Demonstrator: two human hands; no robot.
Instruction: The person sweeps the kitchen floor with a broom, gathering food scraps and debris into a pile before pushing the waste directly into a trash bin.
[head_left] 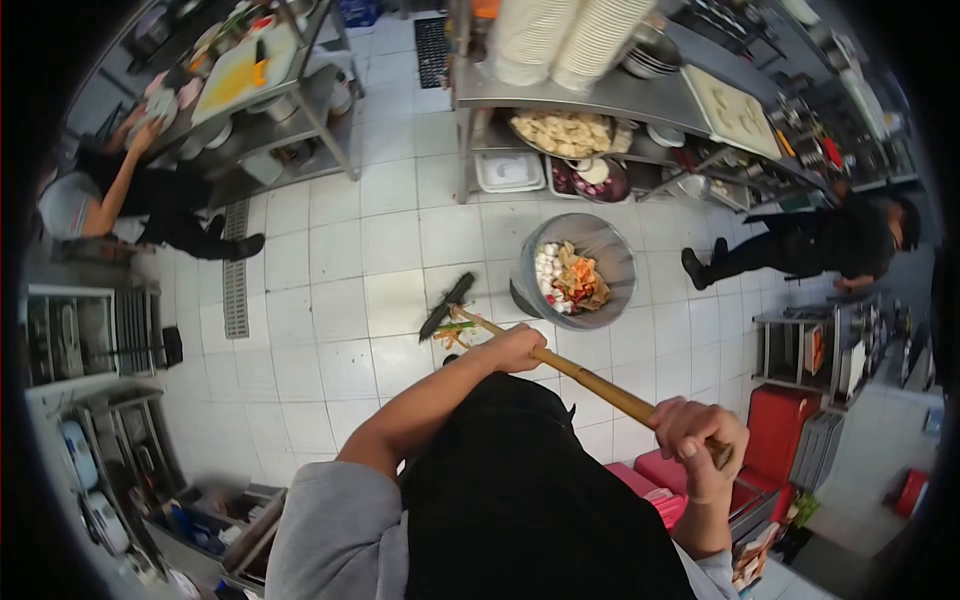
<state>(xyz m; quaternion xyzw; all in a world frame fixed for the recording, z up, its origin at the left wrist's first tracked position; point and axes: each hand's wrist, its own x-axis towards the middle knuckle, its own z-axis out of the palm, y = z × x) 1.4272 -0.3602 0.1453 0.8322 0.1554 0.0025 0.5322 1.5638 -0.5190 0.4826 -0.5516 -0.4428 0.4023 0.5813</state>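
Observation:
Both my hands are closed round the bamboo handle of a broom (600, 387). My left hand (512, 348) grips it lower down, nearer the broom head. Higher up, my right hand (700, 440) wraps the handle close to its top end. The dark broom head (447, 306) rests on the white tiled floor. Beside its bristles lie food scraps (455, 333), orange and green in colour. Just beyond my left hand stands a lined trash bin (622, 255), holding eggshells, peels and other food waste.
One co-worker (110, 205) is at a prep table on the left; another person (830, 240) stands at the right. A steel table (600, 95) with stacked white containers is ahead. A floor drain (236, 270) runs along the left. Red containers (780, 430) stand at my right.

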